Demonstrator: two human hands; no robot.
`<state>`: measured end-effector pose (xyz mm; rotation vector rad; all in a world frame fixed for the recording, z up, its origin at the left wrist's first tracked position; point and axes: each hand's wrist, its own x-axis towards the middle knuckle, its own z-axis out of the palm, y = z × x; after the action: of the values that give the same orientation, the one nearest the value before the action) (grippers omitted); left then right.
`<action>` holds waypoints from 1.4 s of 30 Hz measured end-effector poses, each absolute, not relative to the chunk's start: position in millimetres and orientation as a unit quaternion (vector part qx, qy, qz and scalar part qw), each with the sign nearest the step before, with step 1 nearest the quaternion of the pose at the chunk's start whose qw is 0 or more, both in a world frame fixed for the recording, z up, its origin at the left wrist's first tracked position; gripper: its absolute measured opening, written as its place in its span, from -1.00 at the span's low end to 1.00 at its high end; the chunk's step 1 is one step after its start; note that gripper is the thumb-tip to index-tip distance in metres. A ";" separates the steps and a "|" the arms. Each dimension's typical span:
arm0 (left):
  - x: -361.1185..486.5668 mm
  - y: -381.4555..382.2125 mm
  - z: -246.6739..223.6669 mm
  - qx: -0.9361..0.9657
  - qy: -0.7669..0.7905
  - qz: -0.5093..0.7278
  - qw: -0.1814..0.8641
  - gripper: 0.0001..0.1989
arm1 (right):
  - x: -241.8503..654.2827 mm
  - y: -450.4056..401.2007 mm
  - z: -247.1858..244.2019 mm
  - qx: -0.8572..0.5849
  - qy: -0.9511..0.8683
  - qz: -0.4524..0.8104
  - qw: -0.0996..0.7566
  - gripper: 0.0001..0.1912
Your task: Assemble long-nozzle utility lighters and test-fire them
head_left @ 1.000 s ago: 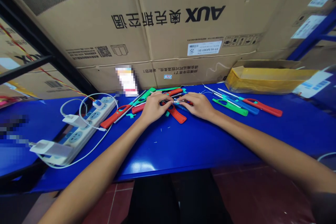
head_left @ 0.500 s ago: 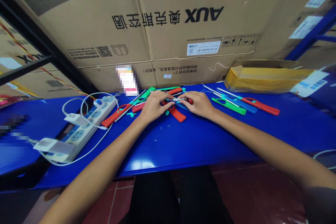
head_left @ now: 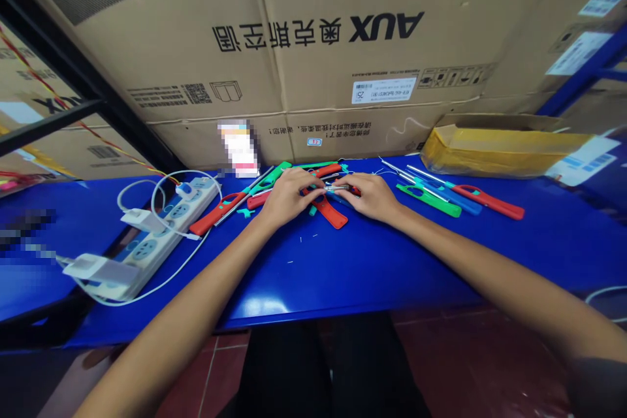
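Note:
My left hand [head_left: 288, 197] and my right hand [head_left: 373, 197] meet over the blue table, each with thumb and fingers pinched together. Between their fingertips is a small silvery lighter part [head_left: 336, 188]; its exact shape is too small to make out. Just below it lies a red lighter handle shell [head_left: 334, 214]. Beside my left hand rest a red long-neck lighter [head_left: 218, 214] and a green lighter handle [head_left: 281, 173]. To the right of my right hand lie a green handle shell [head_left: 431, 201] and another red long-neck lighter [head_left: 494, 201], with a blue one [head_left: 465, 201] between them.
A white power strip [head_left: 169, 225] with plugged-in chargers and looping cables stands at left. A blurred phone-like screen [head_left: 240, 150] leans on the large cardboard box [head_left: 313, 78] behind. An open yellow-taped carton [head_left: 499, 147] sits at the back right. Tiny white bits lie near the table [head_left: 372, 274] middle.
The view has shifted very slightly. Both hands stay in place over the same spot, with fingertips still together on the small silvery part.

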<state>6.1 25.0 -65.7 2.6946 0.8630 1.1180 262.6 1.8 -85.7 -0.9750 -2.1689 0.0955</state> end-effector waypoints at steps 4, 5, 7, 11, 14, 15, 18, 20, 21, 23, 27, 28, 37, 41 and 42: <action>3.5 26.0 -62.1 0.890 0.289 0.348 0.052 -0.82 | 262.1 2.5 -85.5 -0.380 -0.845 0.046 0.373 -0.84; 3.2 26.0 -61.9 0.894 0.284 0.343 0.052 -0.83 | 261.9 2.5 -85.8 -0.381 -0.845 0.047 0.372 -0.84; 3.3 25.7 -62.3 0.898 0.277 0.338 0.048 -0.84 | 261.5 2.4 -86.7 -0.384 -0.846 0.047 0.368 -0.85; 4.2 25.4 -64.7 0.893 0.279 0.350 0.031 -0.87 | 260.8 1.5 -87.7 -0.385 -0.846 0.041 0.367 -0.85; 4.0 26.0 -65.8 0.895 0.281 0.346 0.032 -0.87 | 260.6 1.3 -87.8 -0.378 -0.849 0.039 0.368 -0.84; 3.8 26.3 -65.8 0.896 0.282 0.342 0.034 -0.87 | 260.6 1.4 -87.9 -0.377 -0.849 0.040 0.368 -0.84; 2.6 26.7 -65.2 0.897 0.283 0.338 0.041 -0.85 | 261.0 2.0 -88.4 -0.375 -0.850 0.043 0.368 -0.83; 1.7 26.9 -64.8 0.896 0.280 0.340 0.046 -0.84 | 261.4 2.2 -88.6 -0.373 -0.851 0.043 0.368 -0.83; 1.2 27.0 -64.7 0.897 0.277 0.341 0.049 -0.84 | 261.6 2.2 -88.5 -0.373 -0.851 0.043 0.368 -0.83; 0.2 27.5 -65.1 0.898 0.272 0.342 0.054 -0.84 | 261.9 2.1 -88.0 -0.375 -0.850 0.046 0.366 -0.83; -0.9 28.4 -66.2 0.896 0.276 0.344 0.050 -0.86 | 261.6 1.5 -86.7 -0.377 -0.850 0.052 0.366 -0.83; -0.9 28.3 -66.0 0.896 0.276 0.345 0.049 -0.86 | 261.4 1.4 -86.4 -0.375 -0.850 0.053 0.366 -0.83; -1.2 26.2 -61.4 0.885 0.264 0.368 0.110 -0.87 | 258.5 1.7 -84.0 -0.373 -0.841 0.097 0.380 -0.83; 0.6 26.1 -64.5 0.863 0.292 0.384 0.148 -0.90 | 255.8 1.5 -84.4 -0.380 -0.823 0.134 0.401 -0.85; 1.4 25.8 -65.3 0.859 0.300 0.386 0.155 -0.92 | 255.2 1.3 -84.3 -0.382 -0.818 0.141 0.406 -0.85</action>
<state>1.4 25.8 -65.3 2.4602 0.8587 1.1049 255.2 1.3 -84.3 -0.9630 -2.0643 0.3567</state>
